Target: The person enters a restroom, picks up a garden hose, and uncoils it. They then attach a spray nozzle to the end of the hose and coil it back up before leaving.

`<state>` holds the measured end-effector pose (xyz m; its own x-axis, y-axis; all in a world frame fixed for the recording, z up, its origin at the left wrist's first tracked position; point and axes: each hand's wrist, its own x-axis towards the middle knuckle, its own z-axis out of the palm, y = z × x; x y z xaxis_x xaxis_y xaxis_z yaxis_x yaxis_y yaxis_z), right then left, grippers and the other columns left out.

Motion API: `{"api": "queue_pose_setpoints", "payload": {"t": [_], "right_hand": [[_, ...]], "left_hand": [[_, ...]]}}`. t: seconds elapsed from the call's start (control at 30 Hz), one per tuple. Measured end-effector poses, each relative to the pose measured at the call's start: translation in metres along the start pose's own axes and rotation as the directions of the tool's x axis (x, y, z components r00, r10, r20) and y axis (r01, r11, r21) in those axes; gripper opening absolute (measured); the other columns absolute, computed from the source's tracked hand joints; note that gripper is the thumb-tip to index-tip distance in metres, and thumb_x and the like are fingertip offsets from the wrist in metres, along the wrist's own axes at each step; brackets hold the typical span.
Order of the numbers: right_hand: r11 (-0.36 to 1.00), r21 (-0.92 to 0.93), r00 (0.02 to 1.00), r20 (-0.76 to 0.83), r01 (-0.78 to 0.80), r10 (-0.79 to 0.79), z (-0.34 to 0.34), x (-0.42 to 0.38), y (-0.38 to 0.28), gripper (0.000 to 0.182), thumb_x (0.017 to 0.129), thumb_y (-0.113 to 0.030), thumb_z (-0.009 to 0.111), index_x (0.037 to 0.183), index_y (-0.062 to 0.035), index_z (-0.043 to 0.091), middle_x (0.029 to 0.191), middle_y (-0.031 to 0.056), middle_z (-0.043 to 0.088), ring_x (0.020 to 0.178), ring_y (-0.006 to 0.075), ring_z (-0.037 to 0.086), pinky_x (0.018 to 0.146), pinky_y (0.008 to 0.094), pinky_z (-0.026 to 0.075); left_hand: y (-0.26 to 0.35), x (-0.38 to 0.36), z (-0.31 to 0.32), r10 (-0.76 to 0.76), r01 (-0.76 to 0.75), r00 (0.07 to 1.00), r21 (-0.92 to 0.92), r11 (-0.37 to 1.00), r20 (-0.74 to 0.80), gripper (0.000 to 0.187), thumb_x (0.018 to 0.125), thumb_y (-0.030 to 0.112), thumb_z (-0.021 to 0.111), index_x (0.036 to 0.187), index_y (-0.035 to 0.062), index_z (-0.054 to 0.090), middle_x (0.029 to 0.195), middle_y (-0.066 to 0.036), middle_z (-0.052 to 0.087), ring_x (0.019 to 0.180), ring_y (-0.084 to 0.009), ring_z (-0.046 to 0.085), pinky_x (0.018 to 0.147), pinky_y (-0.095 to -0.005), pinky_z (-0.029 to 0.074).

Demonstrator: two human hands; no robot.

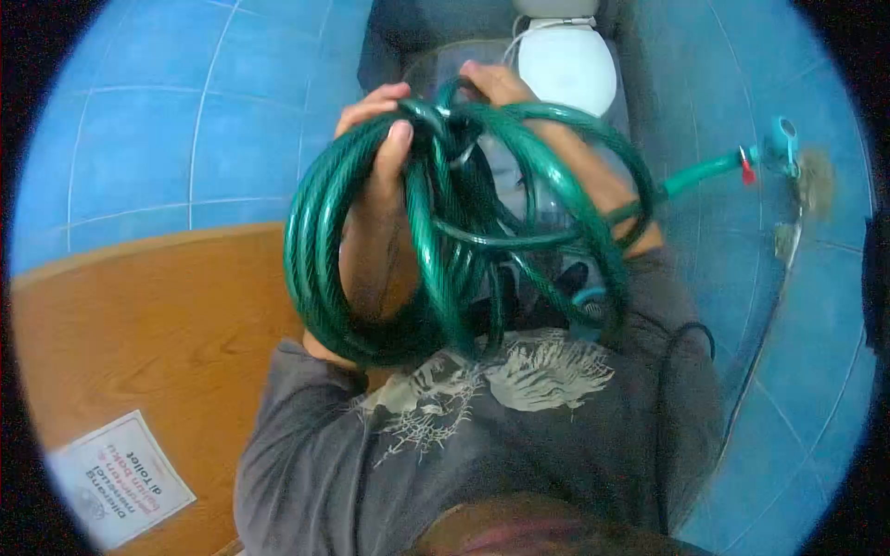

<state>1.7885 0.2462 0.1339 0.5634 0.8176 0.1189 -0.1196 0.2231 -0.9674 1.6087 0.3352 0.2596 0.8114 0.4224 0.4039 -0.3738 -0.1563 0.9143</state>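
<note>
A green garden hose (547,162) is gathered into a large bundle of coils in front of my chest. My left hand (380,139) grips the thick stack of loops at its upper left, thumb on the near side and fingers over the top. My right hand (501,88) is closed at the top of the bundle, where a short loop of hose passes by its fingertips. Part of that hand and its forearm lie behind the coils. One length of hose runs right to a turquoise tap (784,141), with a red clamp (747,168) near its end.
Ahead stands a toilet with a white lid (567,69). Blue tiled walls (250,139) rise on both sides. A brown wooden door (158,324) with a printed notice (120,482) is close on the left. A thin pipe or cord (765,343) runs down the right wall.
</note>
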Motion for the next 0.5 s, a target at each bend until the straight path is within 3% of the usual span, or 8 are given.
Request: {"api": "queue_pose_setpoints", "payload": {"t": [0.07,0.17,0.23,0.27,0.33,0.37,0.43,0.5], "right_hand": [[0.994,-0.066,0.991,-0.105,-0.087,0.080,0.002,-0.007,0.017,0.045,0.102,-0.041,0.045,0.088,-0.0034,0.065,0.076,-0.0013,0.058,0.073,0.0107,0.051,0.068,0.0302,0.042],[0.895,-0.277,0.910,-0.126,0.349,-0.394,0.003,-0.040,0.045,0.040,0.102,-0.039,0.045,0.110,-0.0047,0.065,0.103,0.0039,0.065,0.097,0.0161,0.060,0.088,0.0319,0.047],[0.882,-0.437,0.945,-0.178,0.175,-0.276,-0.001,-0.072,0.049,0.038,0.097,-0.033,0.053,0.120,-0.0025,0.061,0.111,0.0109,0.066,0.106,0.0230,0.060,0.096,0.0357,0.045],[0.880,-0.469,0.975,-0.220,-0.082,-0.026,-0.006,-0.095,0.034,0.043,0.093,-0.028,0.061,0.125,-0.0002,0.058,0.112,0.0167,0.065,0.108,0.0287,0.060,0.100,0.0390,0.043],[0.879,-0.470,0.901,-0.343,0.080,-0.265,-0.036,-0.138,0.141,0.039,0.093,-0.027,0.061,0.120,0.0011,0.061,0.111,0.0166,0.066,0.105,0.0258,0.061,0.095,0.0368,0.045],[0.937,-0.314,0.893,-0.450,-0.152,-0.006,-0.028,-0.171,0.126,0.038,0.093,-0.027,0.060,0.117,0.0025,0.062,0.110,0.0169,0.066,0.103,0.0244,0.062,0.092,0.0357,0.047],[0.902,-0.159,0.754,-0.616,-0.401,0.226,-0.034,-0.226,0.121,0.029,0.093,-0.024,0.060,0.108,0.0005,0.064,0.102,0.0129,0.065,0.092,0.0187,0.061,0.081,0.0324,0.049],[0.952,-0.027,0.487,-0.864,-0.304,0.131,-0.030,-0.278,0.112,0.020,0.094,-0.023,0.060,0.100,-0.0034,0.063,0.091,0.0073,0.061,0.082,0.0143,0.057,0.073,0.0310,0.049]], "left_hand": [[-0.003,-0.001,0.002,0.050,-0.045,0.998,0.120,0.992,-0.043,0.028,0.084,0.006,0.066,0.110,0.0016,0.057,0.122,-0.018,0.059,0.104,-0.0218,0.059,0.094,-0.0341,0.046],[-0.005,-0.016,0.009,0.047,-0.017,0.988,0.196,0.981,-0.149,0.028,0.082,0.006,0.071,0.106,-0.0004,0.060,0.113,-0.015,0.063,0.103,-0.0214,0.060,0.094,-0.0336,0.046],[-0.002,-0.026,0.007,0.086,-0.049,0.993,0.375,0.926,-0.083,0.027,0.082,0.006,0.072,0.106,-0.0001,0.060,0.113,-0.015,0.062,0.103,-0.0213,0.060,0.094,-0.0330,0.046],[-0.008,-0.028,0.005,0.020,0.025,0.991,0.319,0.947,-0.135,0.027,0.083,0.007,0.072,0.106,0.0001,0.060,0.109,-0.014,0.063,0.100,-0.0201,0.061,0.092,-0.0318,0.047],[-0.018,-0.032,0.004,-0.021,0.072,0.986,0.308,0.949,-0.166,0.026,0.084,0.008,0.072,0.105,0.0004,0.060,0.101,-0.012,0.065,0.093,-0.0183,0.063,0.088,-0.0303,0.049],[-0.019,-0.033,0.003,0.009,0.043,0.990,0.356,0.934,-0.141,0.025,0.085,0.008,0.073,0.105,0.0004,0.060,0.098,-0.011,0.065,0.089,-0.0176,0.063,0.085,-0.0300,0.049],[-0.023,-0.032,0.004,0.230,-0.176,0.972,0.511,0.841,-0.043,0.027,0.084,0.010,0.074,0.104,0.0003,0.060,0.086,-0.008,0.066,0.077,-0.0161,0.064,0.078,-0.0301,0.051],[-0.021,-0.039,0.009,0.228,-0.156,0.972,0.556,0.816,-0.061,0.028,0.081,0.011,0.078,0.102,0.0037,0.062,0.088,-0.009,0.065,0.080,-0.0184,0.064,0.078,-0.0311,0.051]]}}
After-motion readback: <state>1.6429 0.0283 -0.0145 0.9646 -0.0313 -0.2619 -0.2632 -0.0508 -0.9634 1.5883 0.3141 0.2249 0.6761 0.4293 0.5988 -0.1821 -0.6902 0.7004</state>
